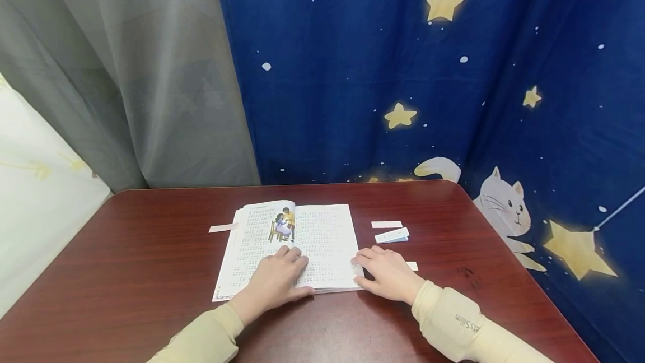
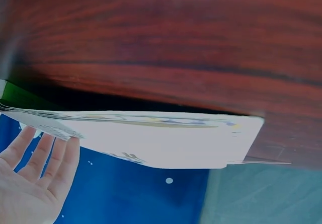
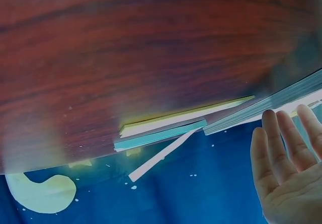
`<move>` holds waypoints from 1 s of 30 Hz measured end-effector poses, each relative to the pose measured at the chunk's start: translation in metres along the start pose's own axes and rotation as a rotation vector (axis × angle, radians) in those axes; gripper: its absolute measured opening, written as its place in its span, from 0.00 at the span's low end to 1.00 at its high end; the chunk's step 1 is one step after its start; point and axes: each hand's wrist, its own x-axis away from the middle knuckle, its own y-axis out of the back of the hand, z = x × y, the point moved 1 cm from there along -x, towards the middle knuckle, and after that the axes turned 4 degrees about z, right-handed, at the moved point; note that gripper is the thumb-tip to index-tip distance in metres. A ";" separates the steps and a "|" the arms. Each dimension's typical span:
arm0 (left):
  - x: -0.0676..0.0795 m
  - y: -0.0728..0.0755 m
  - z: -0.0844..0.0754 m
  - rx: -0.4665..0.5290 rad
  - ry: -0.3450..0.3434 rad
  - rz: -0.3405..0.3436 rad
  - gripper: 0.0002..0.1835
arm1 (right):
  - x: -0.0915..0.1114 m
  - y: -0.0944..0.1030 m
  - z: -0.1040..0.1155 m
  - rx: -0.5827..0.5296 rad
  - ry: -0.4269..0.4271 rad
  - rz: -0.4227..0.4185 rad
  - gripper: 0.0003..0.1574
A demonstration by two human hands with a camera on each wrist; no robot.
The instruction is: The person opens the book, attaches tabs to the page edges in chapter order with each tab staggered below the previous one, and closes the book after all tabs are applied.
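Observation:
An open book (image 1: 322, 223) lies on the dark red-brown table (image 1: 126, 262), printed text on both pages and a coloured picture of two people by the spine. My left hand (image 1: 282, 276) rests on the lower part near the spine, fingers extended; the left wrist view shows the same hand (image 2: 40, 173) against the pages. At the book's right edge, my right hand (image 1: 385, 273) touches the page side with thumb and fingertips. Its fingers look nearly straight in the right wrist view, where the hand (image 3: 289, 168) is beside the page block (image 3: 261, 108).
A pale strip (image 1: 223, 228) sticks out from the book's left side. Right of the book lie a white strip (image 1: 386, 224), a folded white-and-blue slip (image 1: 392, 235) and another slip (image 1: 412, 266) partly behind my right hand. Grey and blue star-patterned curtains (image 1: 342, 71) hang behind the table.

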 end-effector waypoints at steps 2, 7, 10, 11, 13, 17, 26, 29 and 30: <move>0.001 0.000 0.002 0.008 -0.001 0.008 0.28 | 0.000 0.001 0.000 -0.001 -0.006 0.003 0.23; 0.004 0.003 0.005 0.027 0.000 0.016 0.29 | 0.000 0.003 0.000 0.003 -0.014 0.008 0.23; 0.006 0.004 0.008 0.049 -0.004 -0.002 0.30 | 0.000 0.003 0.000 0.007 -0.015 0.007 0.24; 0.007 0.005 0.008 0.058 -0.006 -0.011 0.30 | 0.000 0.003 0.000 0.008 -0.015 0.007 0.24; 0.009 0.005 0.011 0.073 -0.011 -0.033 0.30 | 0.000 0.003 0.000 0.010 -0.016 0.010 0.24; 0.012 0.006 0.015 0.089 -0.016 -0.078 0.30 | -0.001 0.003 0.000 0.008 -0.018 0.016 0.23; 0.014 0.007 0.019 0.073 -0.027 -0.092 0.32 | 0.000 0.001 0.000 -0.005 -0.019 0.008 0.23; 0.013 0.005 0.014 0.035 -0.033 -0.086 0.35 | 0.000 0.000 0.000 -0.004 -0.018 0.006 0.22; 0.012 0.004 0.012 0.020 -0.039 -0.083 0.37 | 0.000 0.000 0.000 -0.003 -0.018 0.003 0.22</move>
